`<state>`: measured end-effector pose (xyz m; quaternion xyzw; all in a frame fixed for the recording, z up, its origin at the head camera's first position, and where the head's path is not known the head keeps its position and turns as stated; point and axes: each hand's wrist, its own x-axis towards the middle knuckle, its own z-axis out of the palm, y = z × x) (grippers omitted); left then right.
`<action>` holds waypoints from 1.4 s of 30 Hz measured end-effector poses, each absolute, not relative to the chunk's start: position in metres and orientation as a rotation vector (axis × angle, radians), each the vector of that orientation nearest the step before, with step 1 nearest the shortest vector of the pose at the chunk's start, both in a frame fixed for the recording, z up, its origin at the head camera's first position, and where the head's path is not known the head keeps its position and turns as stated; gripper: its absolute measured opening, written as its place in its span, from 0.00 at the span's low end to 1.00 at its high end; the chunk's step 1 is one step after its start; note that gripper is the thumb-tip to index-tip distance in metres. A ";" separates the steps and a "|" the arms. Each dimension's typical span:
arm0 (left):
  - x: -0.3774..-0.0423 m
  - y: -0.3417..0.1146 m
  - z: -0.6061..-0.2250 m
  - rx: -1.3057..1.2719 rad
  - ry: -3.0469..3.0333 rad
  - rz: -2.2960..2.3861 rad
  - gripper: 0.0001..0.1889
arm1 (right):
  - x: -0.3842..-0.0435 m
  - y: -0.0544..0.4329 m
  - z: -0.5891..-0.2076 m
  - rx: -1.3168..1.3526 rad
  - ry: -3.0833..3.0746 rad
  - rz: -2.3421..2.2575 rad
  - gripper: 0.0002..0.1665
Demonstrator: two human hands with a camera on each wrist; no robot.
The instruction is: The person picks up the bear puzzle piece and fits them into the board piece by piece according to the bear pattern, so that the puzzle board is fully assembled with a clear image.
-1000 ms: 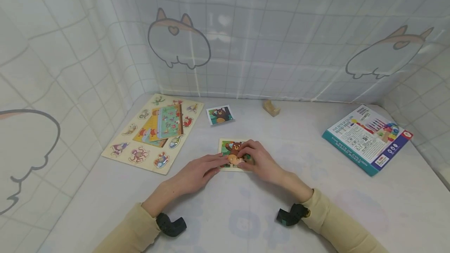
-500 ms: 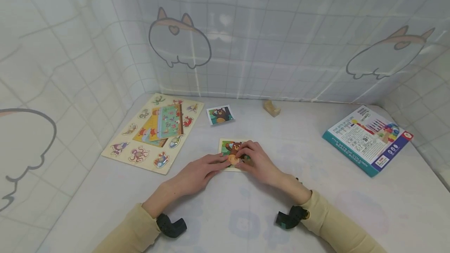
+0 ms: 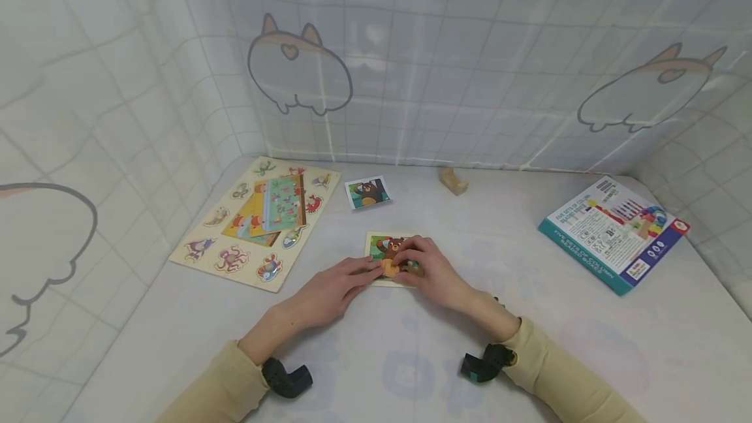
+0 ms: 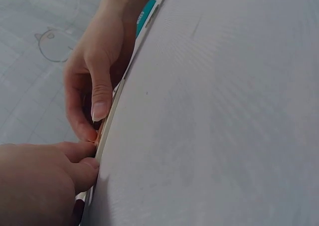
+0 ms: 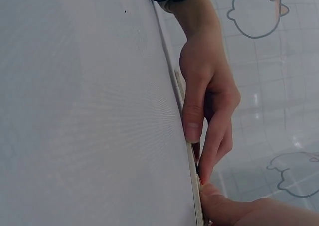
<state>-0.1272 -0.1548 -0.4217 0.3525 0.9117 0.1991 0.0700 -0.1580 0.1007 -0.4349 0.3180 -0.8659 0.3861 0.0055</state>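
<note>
A small bear puzzle (image 3: pixel 377 243) with a pale wooden border lies flat on the table, in the middle of the head view. On its lower half sits an orange belly piece (image 3: pixel 390 269). My right hand (image 3: pixel 437 278) pinches this piece, thumb and fingertips curled over it and covering the puzzle's right side. From the left, my left hand (image 3: pixel 331 287) reaches in with fairly straight fingers, its fingertips touching the piece and the board's left edge. Edge-on in the left wrist view, the right hand (image 4: pixel 99 61) and left hand (image 4: pixel 40 181) meet at the piece.
A bear picture card (image 3: pixel 367 193) lies behind the puzzle. To the left is a sea-animal board (image 3: pixel 196 253) bearing picture cards (image 3: pixel 286 203). A small wooden block (image 3: pixel 454 181) stands near the back, and a teal-edged box (image 3: pixel 613 234) lies at right.
The orange piece has turned and settled slightly under my right fingertips, which shifted a little to the left. My left hand has stayed almost still.
</note>
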 end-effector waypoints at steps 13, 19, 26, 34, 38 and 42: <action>-0.127 -0.154 -0.421 1.060 2.739 0.602 0.23 | -0.159 0.102 -0.434 0.994 -2.679 1.213 0.05; -0.125 -0.153 -0.420 1.044 2.734 0.562 0.23 | -0.159 0.102 -0.434 0.994 -2.663 1.218 0.05; -0.122 -0.149 -0.420 1.101 2.757 0.483 0.24 | -0.162 0.104 -0.433 1.025 -2.658 1.215 0.02; -0.118 -0.144 -0.419 1.083 2.747 0.531 0.24 | -0.164 0.107 -0.433 1.060 -2.653 1.231 0.04; -0.118 -0.143 -0.420 1.097 2.747 0.514 0.24 | -0.164 0.107 -0.431 1.063 -2.660 1.239 0.05; -0.118 -0.141 -0.420 1.130 2.746 0.463 0.26 | -0.163 0.106 -0.429 1.048 -2.673 1.243 0.05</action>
